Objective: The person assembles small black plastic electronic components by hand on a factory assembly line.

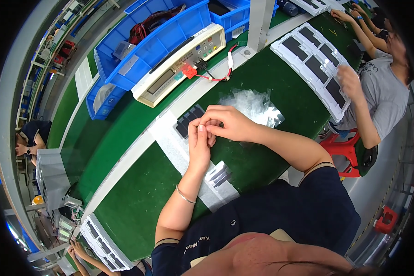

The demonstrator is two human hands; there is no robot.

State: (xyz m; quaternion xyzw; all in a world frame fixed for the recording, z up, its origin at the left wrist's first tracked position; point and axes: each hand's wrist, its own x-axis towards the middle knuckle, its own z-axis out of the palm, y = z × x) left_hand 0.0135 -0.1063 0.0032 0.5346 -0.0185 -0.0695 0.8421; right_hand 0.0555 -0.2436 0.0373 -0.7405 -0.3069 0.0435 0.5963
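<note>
Head view: my left hand (199, 140) and right hand (227, 123) meet fingertip to fingertip over the green bench (138, 202), pinching something too small to make out. Dark flat strips (220, 174) lie just beside my left wrist, a clear plastic bag pile (249, 103) behind. Blue bins (170, 32) and beige tester (181, 64) further back.

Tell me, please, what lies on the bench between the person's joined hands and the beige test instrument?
In the head view, a small stack of dark flat parts lies on the pale strip between the hands and the beige test instrument.
</note>
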